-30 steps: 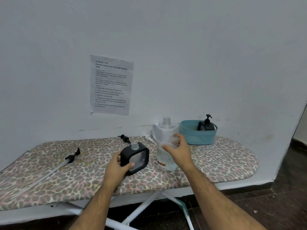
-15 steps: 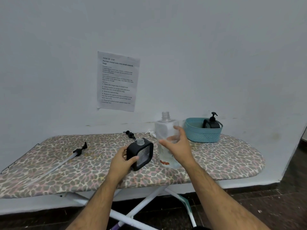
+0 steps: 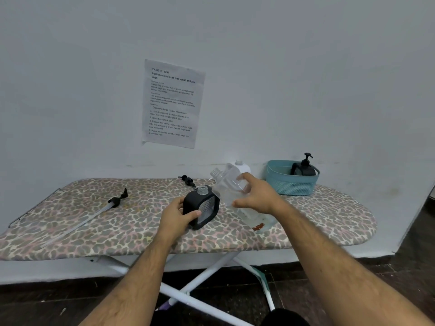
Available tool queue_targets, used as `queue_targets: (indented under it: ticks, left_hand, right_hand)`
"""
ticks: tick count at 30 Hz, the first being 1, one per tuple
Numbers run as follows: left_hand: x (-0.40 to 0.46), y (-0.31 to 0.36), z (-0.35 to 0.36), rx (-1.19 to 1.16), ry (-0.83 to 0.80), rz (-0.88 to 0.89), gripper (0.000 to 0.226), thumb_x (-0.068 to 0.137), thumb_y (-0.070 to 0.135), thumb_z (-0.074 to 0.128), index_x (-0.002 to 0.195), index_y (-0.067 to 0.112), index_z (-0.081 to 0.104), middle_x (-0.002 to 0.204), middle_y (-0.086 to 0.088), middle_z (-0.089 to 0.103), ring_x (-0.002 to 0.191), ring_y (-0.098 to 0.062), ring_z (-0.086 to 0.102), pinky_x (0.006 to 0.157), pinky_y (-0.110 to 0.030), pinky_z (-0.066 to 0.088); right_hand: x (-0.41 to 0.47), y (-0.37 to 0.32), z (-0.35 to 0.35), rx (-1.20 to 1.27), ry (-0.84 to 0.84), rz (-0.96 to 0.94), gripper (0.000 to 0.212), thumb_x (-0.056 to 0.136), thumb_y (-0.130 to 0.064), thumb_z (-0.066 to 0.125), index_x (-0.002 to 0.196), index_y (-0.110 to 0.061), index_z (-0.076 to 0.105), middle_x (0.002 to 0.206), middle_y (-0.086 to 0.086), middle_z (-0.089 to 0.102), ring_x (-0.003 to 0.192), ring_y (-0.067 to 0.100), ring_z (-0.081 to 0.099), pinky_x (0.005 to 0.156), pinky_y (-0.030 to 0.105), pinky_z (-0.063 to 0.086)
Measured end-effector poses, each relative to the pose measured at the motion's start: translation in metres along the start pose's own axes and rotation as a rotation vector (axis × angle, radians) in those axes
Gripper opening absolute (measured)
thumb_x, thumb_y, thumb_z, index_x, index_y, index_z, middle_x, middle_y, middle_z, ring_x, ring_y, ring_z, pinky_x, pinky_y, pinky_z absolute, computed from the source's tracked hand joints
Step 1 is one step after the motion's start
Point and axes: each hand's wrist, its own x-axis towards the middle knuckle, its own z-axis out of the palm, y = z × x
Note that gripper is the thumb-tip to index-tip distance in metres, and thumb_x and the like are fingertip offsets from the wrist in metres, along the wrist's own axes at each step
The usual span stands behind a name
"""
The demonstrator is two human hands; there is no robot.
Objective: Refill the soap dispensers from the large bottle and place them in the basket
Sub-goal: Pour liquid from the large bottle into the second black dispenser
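My left hand [image 3: 177, 215] grips a square black soap dispenser [image 3: 202, 208] with an open clear neck, held just above the ironing board [image 3: 117, 222]. My right hand [image 3: 255, 195] holds the large clear bottle [image 3: 229, 182], tilted left so its open mouth points toward the dispenser's neck. A teal basket [image 3: 292, 182] at the back right contains a second black dispenser [image 3: 303, 167] with its pump on. A small black pump head [image 3: 187, 180] lies behind the held dispenser.
A long pump with a clear tube [image 3: 94, 211] lies on the board's left side. A white container [image 3: 240, 167] stands by the wall behind the bottle. A printed sheet [image 3: 173, 103] hangs on the wall. The board's white legs [image 3: 202, 278] cross below.
The large bottle stood upright on the board; now my right hand has lifted and tipped it left toward the dispenser. My left hand keeps the dispenser in place.
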Motion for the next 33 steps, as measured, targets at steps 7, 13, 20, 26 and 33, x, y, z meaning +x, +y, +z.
queue_targets:
  ticks: [7, 13, 20, 26, 33]
  left_hand:
    - [-0.002, -0.001, 0.002, 0.025, 0.007, 0.036, 0.057, 0.081, 0.021, 0.078, 0.131, 0.015, 0.053, 0.126, -0.004, 0.064, 0.107, -0.017, 0.064, 0.073, -0.02, 0.052]
    - [0.0, -0.003, -0.002, 0.058, -0.008, 0.033, 0.058, 0.079, 0.026, 0.08, 0.129, 0.016, 0.054, 0.125, -0.002, 0.065, 0.108, -0.017, 0.064, 0.091, -0.038, 0.055]
    - [-0.002, 0.001, -0.004, 0.068, -0.016, 0.051, 0.056, 0.079, 0.022, 0.08, 0.129, 0.016, 0.056, 0.12, 0.001, 0.066, 0.101, -0.013, 0.064, 0.063, -0.013, 0.049]
    - [-0.002, 0.0, -0.003, 0.096, -0.005, 0.057, 0.057, 0.079, 0.023, 0.08, 0.13, 0.014, 0.056, 0.121, 0.0, 0.066, 0.102, -0.014, 0.063, 0.066, -0.013, 0.046]
    - [0.001, -0.004, -0.002, 0.083, -0.017, 0.067, 0.059, 0.078, 0.022, 0.081, 0.131, 0.012, 0.056, 0.122, -0.001, 0.067, 0.108, -0.015, 0.064, 0.098, -0.038, 0.053]
  right_hand:
    - [0.005, -0.004, -0.001, -0.149, -0.125, -0.009, 0.072, 0.071, -0.039, 0.081, 0.132, -0.029, 0.043, 0.091, 0.003, 0.066, 0.079, 0.018, 0.063, 0.077, 0.037, 0.055]
    - [0.013, -0.004, 0.002, -0.214, -0.163, 0.014, 0.074, 0.067, -0.042, 0.081, 0.129, -0.03, 0.043, 0.087, 0.001, 0.065, 0.076, 0.017, 0.061, 0.074, 0.036, 0.054]
    - [0.021, -0.009, -0.001, -0.277, -0.186, 0.012, 0.075, 0.067, -0.044, 0.083, 0.129, -0.029, 0.044, 0.084, -0.008, 0.058, 0.082, 0.015, 0.058, 0.073, 0.033, 0.049]
    - [0.021, -0.014, -0.003, -0.3, -0.205, 0.018, 0.074, 0.068, -0.044, 0.083, 0.13, -0.026, 0.047, 0.082, -0.01, 0.055, 0.082, 0.016, 0.059, 0.072, 0.033, 0.048]
    - [0.021, -0.02, -0.007, -0.317, -0.22, 0.027, 0.075, 0.07, -0.042, 0.083, 0.134, -0.023, 0.046, 0.091, -0.007, 0.053, 0.089, 0.018, 0.058, 0.074, 0.031, 0.045]
